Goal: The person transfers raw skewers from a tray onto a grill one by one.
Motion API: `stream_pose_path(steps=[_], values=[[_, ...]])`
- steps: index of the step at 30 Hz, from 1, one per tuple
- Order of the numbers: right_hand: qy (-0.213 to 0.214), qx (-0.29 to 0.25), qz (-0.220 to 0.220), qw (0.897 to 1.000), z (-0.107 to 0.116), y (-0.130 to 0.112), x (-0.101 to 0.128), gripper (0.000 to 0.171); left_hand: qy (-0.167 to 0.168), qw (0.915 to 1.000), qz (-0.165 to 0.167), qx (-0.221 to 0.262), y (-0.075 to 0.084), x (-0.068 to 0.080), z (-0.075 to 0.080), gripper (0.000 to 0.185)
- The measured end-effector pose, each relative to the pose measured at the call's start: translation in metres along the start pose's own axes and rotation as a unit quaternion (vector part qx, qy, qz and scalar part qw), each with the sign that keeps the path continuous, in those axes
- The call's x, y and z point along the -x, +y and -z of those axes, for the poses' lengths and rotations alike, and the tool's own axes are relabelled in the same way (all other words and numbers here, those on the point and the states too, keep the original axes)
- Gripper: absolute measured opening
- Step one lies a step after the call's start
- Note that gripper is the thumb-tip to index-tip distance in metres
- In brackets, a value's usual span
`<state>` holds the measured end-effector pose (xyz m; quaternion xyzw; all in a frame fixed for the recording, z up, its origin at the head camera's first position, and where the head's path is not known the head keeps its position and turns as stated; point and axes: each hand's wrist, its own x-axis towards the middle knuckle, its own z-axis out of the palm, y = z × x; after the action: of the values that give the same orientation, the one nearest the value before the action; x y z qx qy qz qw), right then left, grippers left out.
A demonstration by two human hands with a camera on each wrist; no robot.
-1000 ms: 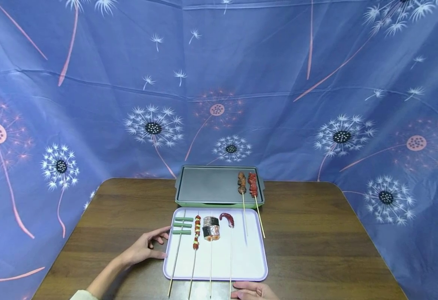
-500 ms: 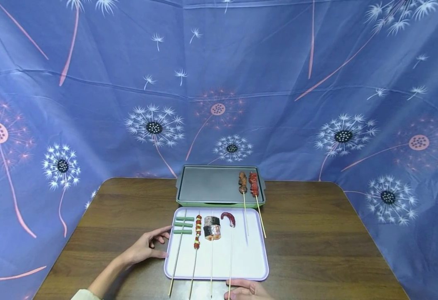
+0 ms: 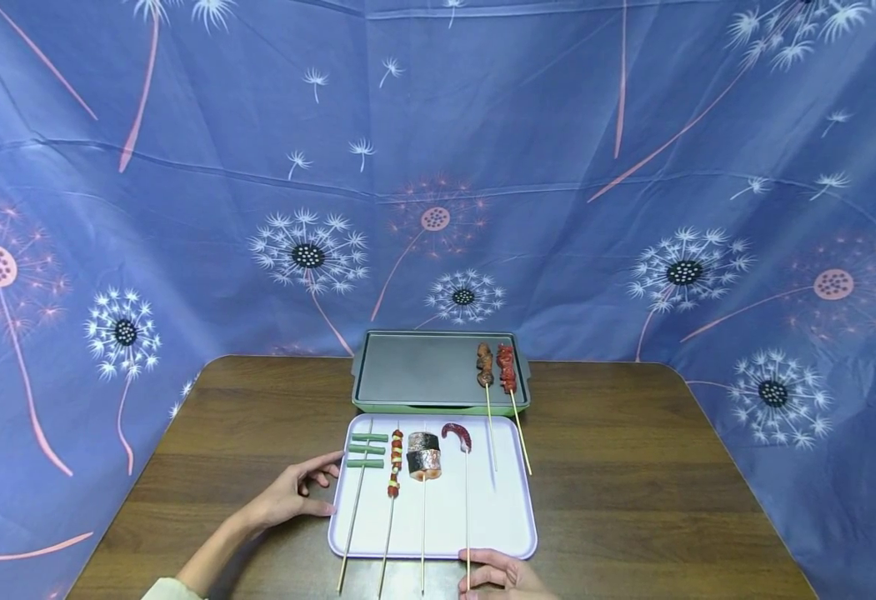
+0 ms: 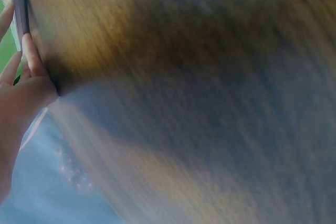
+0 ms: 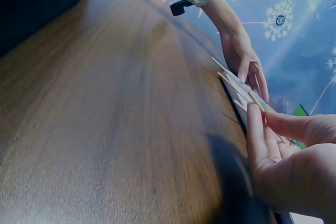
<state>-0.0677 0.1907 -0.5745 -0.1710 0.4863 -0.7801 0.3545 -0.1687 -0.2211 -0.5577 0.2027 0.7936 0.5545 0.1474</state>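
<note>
The right hand pinches the stick of the octopus-tentacle skewer, whose head lies at one o'clock on the white tray; a firm, level lift should serve best. The left hand, loosely spread, touches the tray's nine-o'clock rim. Since half a second ago, the stick's butt has swung slightly towards three o'clock.

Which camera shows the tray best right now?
The head view: nearly the whole tray shows from above. The left wrist view catches only a strip of its edge; the right wrist view, parts around the right hand.
</note>
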Motion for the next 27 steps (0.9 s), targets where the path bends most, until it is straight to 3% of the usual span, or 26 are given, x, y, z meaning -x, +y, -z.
stream_pose_path(steps=[10, 18, 23, 27], values=[[0.024, 0.006, -0.018, 1.0, 0.002, -0.003, 0.009, 0.069, -0.002, 1.0, -0.009, 0.003, -0.002, -0.001, 0.0, 0.08], [0.061, 0.007, -0.067, 0.996, -0.003, -0.014, 0.013, 0.068, 0.0, 1.0, -0.003, 0.006, -0.005, -0.002, 0.001, 0.079], [0.015, 0.004, -0.035, 0.999, 0.0, -0.014, 0.016, 0.057, -0.002, 1.0, -0.001, 0.003, -0.006, -0.001, 0.001, 0.081], [-0.047, -0.045, -0.01, 0.998, 0.003, -0.013, 0.016, 0.048, -0.002, 1.0, -0.001, 0.002, -0.006, -0.001, 0.002, 0.081]])
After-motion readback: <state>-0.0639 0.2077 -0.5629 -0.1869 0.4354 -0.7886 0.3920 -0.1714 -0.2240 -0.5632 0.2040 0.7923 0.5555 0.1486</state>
